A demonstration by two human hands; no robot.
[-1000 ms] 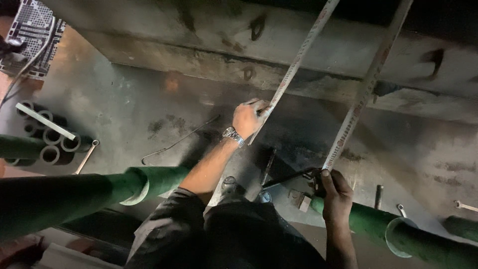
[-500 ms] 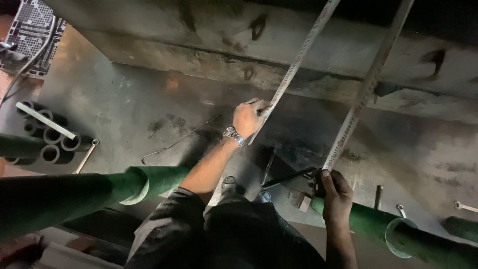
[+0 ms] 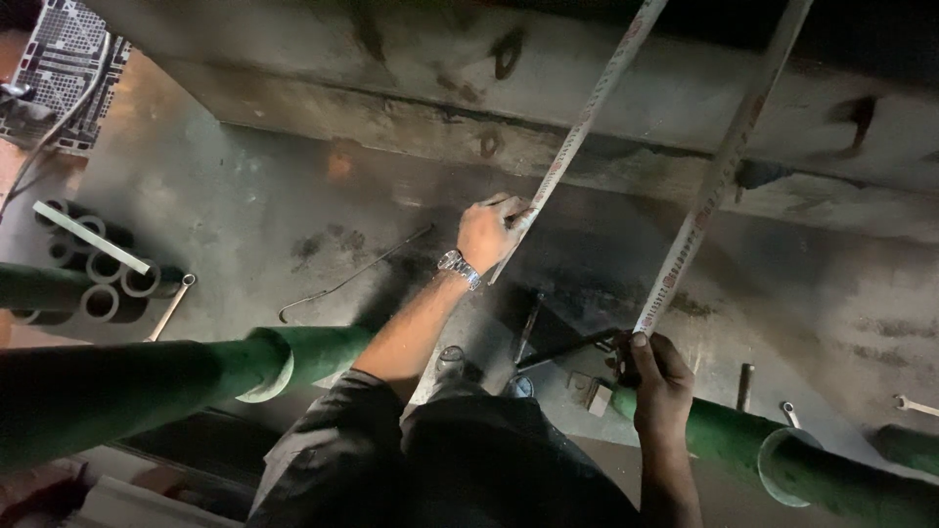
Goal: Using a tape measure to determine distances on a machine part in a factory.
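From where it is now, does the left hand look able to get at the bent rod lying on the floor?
Probably not without letting go: the left hand is closed on a tape strip, and the bent rod lies lower and to its left on the floor. Nothing lies between them, so a freed hand reaching down might get there.

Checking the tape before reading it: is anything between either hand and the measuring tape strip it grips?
Nothing visible. The left hand pinches the left tape strip directly; the right hand holds the right tape strip at its lower end, just above the green pipe.
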